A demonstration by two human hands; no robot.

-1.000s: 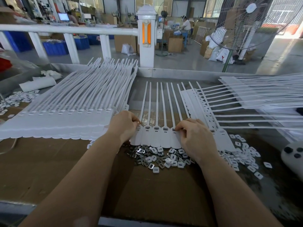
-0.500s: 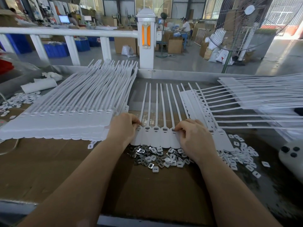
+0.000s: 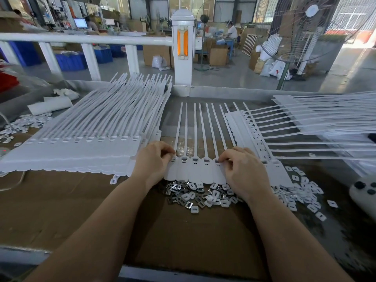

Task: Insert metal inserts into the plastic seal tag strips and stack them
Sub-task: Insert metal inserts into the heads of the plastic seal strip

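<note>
While a large stack of finished seal tag strips (image 3: 81, 139) is spread at ten o'clock, a five-tag strip (image 3: 195, 167) is held flat on the cardboard-covered table (image 3: 61, 210) at centre. Its left end is pinched by the curled left hand (image 3: 152, 159), its right end by the curled right hand (image 3: 242, 169). Loose metal inserts (image 3: 199, 195) are heaped just below, touching the strip; more strips (image 3: 305, 127) are fanned at two o'clock.
</note>
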